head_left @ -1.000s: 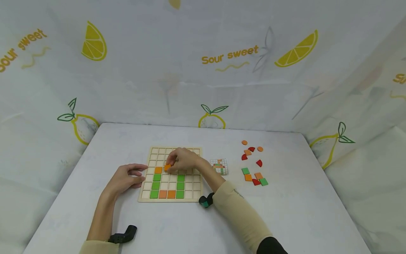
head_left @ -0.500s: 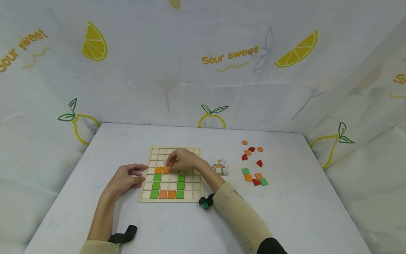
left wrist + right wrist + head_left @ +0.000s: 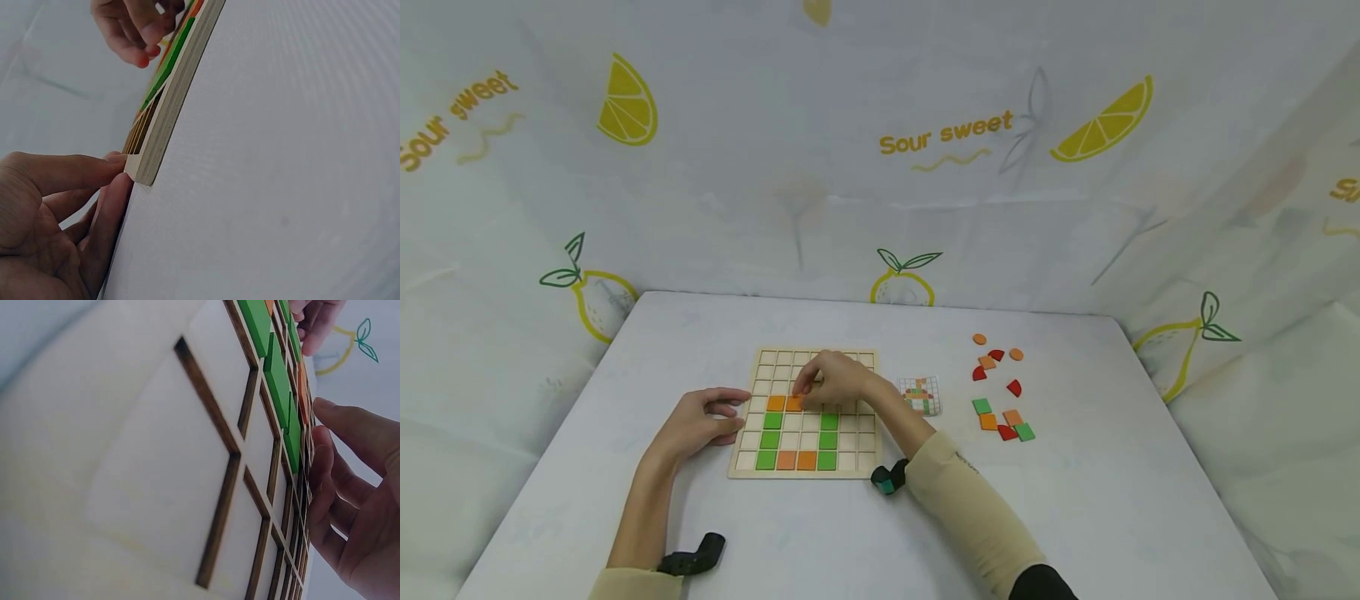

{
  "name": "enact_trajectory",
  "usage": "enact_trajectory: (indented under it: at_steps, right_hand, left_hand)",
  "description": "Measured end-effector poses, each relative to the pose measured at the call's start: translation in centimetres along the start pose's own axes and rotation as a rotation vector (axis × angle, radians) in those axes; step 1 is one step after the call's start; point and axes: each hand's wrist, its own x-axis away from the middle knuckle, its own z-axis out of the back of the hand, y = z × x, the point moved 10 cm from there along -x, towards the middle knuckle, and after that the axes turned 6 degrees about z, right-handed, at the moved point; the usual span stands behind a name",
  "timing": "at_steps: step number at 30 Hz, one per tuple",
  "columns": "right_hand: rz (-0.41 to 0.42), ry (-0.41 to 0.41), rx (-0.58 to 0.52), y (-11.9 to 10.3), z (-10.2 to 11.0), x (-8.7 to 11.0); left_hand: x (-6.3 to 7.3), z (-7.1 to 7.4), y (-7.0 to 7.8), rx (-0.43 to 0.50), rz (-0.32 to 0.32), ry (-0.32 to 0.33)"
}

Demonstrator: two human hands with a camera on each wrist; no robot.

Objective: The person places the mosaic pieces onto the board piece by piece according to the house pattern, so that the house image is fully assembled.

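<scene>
A wooden grid board [image 3: 861, 477] holds green tiles, with one green tile [image 3: 829, 421] in its right column, and orange tiles. My right hand [image 3: 838, 377] is over the board, its fingertips at an orange tile [image 3: 793, 403] that lies in a cell beside another orange tile [image 3: 776, 403]. In the right wrist view, thumb and fingers of my right hand [image 3: 359, 481] stand slightly apart at the board surface. My left hand [image 3: 696, 421] rests its fingertips against the board's left edge. The left wrist view shows the thumb of my left hand [image 3: 56, 212] touching near the board's corner.
A small pattern card [image 3: 919, 396] lies right of the board. Further right are loose pieces: orange discs such as one orange disc [image 3: 1016, 354], red wedges like this red wedge [image 3: 1014, 388], and several squares including a green square [image 3: 1025, 432]. A lemon-printed curtain [image 3: 737, 192] surrounds the white table [image 3: 1120, 500].
The orange tile at my right fingertips went from tilted above the grid to flat in its cell. My left hand stays at the board's left edge.
</scene>
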Motion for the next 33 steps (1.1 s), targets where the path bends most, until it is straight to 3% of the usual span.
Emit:
enact_trajectory:
  at_steps: [8, 18, 26, 33]
  right_hand:
    - [0.024, -0.010, -0.014, -0.3, 0.7, 0.3]
    - [0.035, -0.004, -0.096, -0.9, 3.5, 2.0]
    - [-0.011, 0.052, -0.082, 0.5, 6.8, 4.9]
    - [-0.091, 0.130, -0.094, 2.5, 10.0, 8.7]
  left_hand:
    - [0.1, 0.0, 0.1, 0.010, 0.005, -0.007]
    - [0.2, 0.1, 0.2, 0.019, -0.011, -0.028]
    - [0.1, 0.1, 0.0, 0.021, 0.000, -0.024]
    - [0.4, 0.1, 0.1, 0.014, 0.003, -0.025]
